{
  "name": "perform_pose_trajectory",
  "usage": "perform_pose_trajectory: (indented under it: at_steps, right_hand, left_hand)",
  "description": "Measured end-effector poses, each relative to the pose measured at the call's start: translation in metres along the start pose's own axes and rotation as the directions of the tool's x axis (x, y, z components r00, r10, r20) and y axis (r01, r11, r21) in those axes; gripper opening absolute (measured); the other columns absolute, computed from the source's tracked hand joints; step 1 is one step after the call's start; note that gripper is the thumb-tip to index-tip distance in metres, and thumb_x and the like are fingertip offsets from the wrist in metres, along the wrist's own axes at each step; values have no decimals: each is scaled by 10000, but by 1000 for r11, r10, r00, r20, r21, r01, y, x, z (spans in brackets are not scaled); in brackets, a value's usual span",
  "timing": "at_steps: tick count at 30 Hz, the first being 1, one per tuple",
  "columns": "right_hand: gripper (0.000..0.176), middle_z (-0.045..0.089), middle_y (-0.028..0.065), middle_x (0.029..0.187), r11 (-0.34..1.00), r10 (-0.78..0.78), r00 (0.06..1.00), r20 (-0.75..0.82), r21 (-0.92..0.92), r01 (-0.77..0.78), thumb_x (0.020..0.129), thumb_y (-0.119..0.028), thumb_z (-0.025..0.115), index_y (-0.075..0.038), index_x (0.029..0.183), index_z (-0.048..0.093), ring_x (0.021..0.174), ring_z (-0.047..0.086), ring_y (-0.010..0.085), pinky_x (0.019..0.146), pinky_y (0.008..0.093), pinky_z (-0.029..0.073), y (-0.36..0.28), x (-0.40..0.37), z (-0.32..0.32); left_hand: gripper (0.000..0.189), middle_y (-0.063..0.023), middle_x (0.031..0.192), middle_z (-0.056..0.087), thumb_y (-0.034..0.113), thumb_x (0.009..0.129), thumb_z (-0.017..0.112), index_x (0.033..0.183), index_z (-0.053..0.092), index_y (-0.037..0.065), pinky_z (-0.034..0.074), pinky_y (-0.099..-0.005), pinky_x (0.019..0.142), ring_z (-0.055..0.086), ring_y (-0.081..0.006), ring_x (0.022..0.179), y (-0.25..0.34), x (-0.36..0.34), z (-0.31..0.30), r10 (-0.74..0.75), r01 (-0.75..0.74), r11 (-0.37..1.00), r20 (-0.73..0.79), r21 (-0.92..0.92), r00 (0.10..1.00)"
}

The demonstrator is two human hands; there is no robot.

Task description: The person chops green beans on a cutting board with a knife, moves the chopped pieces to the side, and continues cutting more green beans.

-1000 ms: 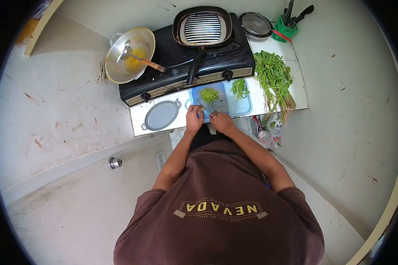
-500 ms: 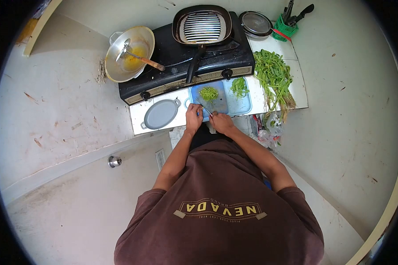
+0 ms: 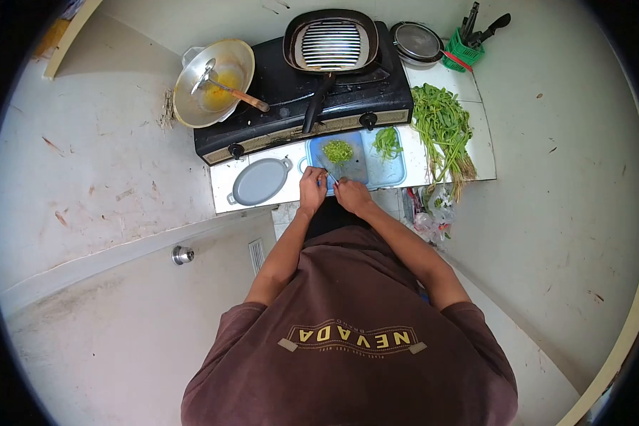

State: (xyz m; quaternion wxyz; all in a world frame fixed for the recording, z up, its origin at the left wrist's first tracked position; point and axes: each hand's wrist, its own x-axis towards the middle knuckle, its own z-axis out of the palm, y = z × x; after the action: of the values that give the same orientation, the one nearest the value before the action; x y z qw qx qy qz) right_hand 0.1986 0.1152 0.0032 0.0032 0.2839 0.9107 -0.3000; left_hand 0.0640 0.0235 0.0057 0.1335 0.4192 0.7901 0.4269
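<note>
My left hand (image 3: 311,189) and my right hand (image 3: 352,196) meet at the near edge of a blue cutting board (image 3: 389,172) on the white counter. A small knife (image 3: 331,177) is in my right hand, its thin blade pointing toward my left hand. The fingers of my left hand pinch a small item against the board; it is too small to identify. A pile of chopped greens (image 3: 338,151) lies on the board just beyond my hands. A loose bunch of cut green stems (image 3: 387,142) lies on the board's right part.
A black two-burner stove (image 3: 291,99) behind the board carries a wok with a ladle (image 3: 213,82) and a ridged grill pan (image 3: 331,44). A grey oval plate (image 3: 258,182) sits to the left. Leafy greens (image 3: 441,128), a lid (image 3: 417,41) and a green utensil basket (image 3: 463,51) are to the right.
Both hands stay at the board's near edge, with only small shifts of the knife and fingers. The view has shifted slightly.
</note>
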Motion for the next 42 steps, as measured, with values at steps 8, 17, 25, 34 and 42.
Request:
perform_pose_trajectory:
  at_steps: [8, 17, 25, 34, 42]
  right_hand:
    - [396, 720, 255, 817, 995, 95, 992, 77, -22, -94, 1040, -312, 495, 45, 947, 638, 804, 732, 420, 751, 519, 585, -5, -14, -10]
    - [400, 720, 243, 806, 995, 91, 995, 39, -41, -90, 1032, -343, 523, 32, 943, 627, 778, 729, 416, 715, 507, 588, -6, -8, -3]
    - [462, 711, 243, 782, 987, 136, 984, 116, -102, -124, 1048, -417, 488, 21, 980, 615, 769, 717, 437, 714, 520, 581, 17, -11, -30]
    - [465, 683, 283, 745, 986, 165, 983, 80, -34, -163, 1047, -427, 487, 21, 994, 601, 745, 694, 475, 702, 572, 559, -7, -16, -9]
    - [442, 678, 289, 728, 970, 244, 968, 61, -7, -244, 1039, -414, 506, 17, 985, 586, 718, 691, 484, 681, 570, 560, -17, -23, -2]
  left_hand:
    - [80, -175, 895, 623, -40, 878, 632, 922, 695, -17, 535, -402, 725, 662, -322, 785, 2, 0, -2, 2, -2, 1000, 14, -26, 1000]
    - [148, -160, 967, 603, -41, 860, 653, 1003, 660, -4, 542, -393, 753, 657, -305, 820, -10, 3, -9, 63, -62, 998, 94, -18, 994]
    - [131, -170, 965, 593, -42, 855, 664, 985, 676, -28, 528, -416, 809, 640, -354, 892, -19, 14, -20, 101, -78, 991, 230, -106, 968]
    - [148, -167, 943, 605, -41, 860, 659, 1005, 681, -26, 536, -414, 787, 644, -353, 860, -23, 22, -21, 86, -41, 985, 274, -168, 958]
    - [137, -161, 931, 612, -43, 868, 657, 1000, 685, -22, 542, -401, 759, 656, -338, 838, -27, 22, -20, 108, -61, 980, 251, -190, 962]
